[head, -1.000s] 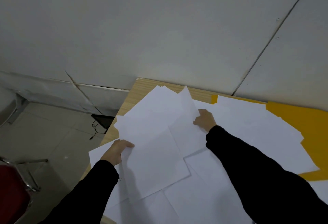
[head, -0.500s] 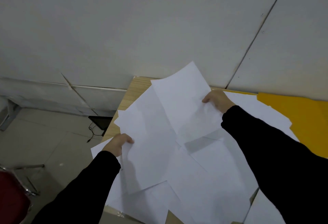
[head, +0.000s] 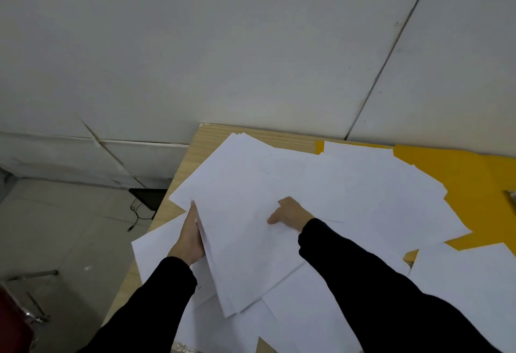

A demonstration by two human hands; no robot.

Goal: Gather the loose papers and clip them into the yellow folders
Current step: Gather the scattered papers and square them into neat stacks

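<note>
Desk [head: 201, 144] | yellow folder [head: 469, 185] half under papers [head: 245, 229] | papers: white, blank, fanned stack | left hand [head: 190, 238] fingers grip its edge | right hand [head: 291, 214] on top, fingers hidden: cannot tell

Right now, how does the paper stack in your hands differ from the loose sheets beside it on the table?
The paper stack is roughly squared, left hand gripping its edge, right hand on top; the loose sheets lie fanned and overlapping, partly covering the yellow folder. Both are plain white.

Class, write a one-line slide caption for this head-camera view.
Left hand and right hand gather a stack of white papers on a wooden table beside a yellow folder.
</note>
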